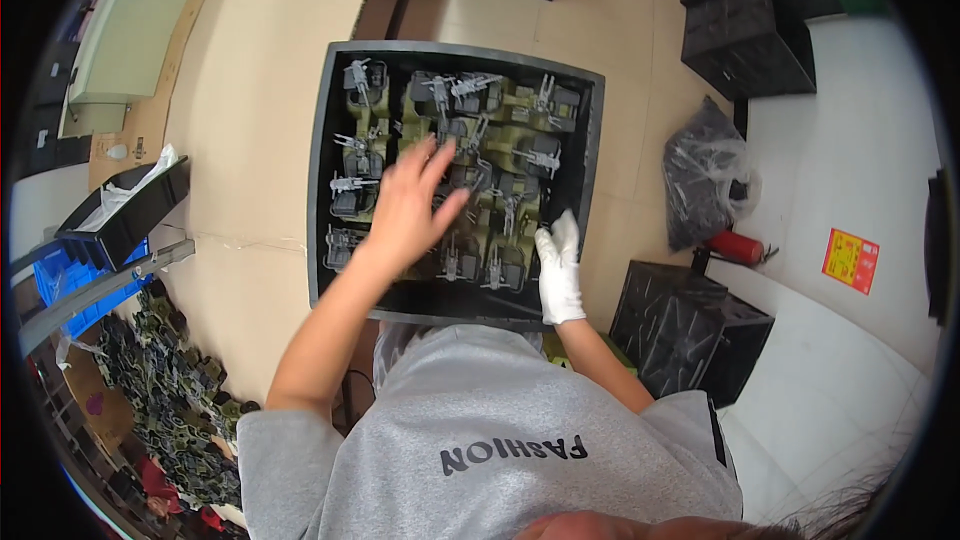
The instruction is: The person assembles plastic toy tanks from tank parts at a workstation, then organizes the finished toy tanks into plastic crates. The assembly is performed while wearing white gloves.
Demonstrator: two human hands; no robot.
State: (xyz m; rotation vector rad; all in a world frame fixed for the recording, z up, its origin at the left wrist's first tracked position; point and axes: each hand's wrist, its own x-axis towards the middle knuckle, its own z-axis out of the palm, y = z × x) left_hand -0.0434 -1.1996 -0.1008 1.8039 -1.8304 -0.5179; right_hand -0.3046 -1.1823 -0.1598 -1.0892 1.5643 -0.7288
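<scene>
A black crate in front of me holds several green and dark grey plastic pieces that look like toy military vehicles, set in rough rows. Thin grey gun-like parts stick up from them. My bare left hand is over the middle of the crate, fingers spread, its fingertips near or on the pieces there; I cannot tell if they touch. At the crate's right side, my right hand in a white glove is against the inner wall, with thumb and fingers apart and nothing visible in them.
On the left, a black bin with white plastic stands above a blue crate, near a heap of green and black pieces. To the right are a black box, a dark plastic bag and a red cylinder.
</scene>
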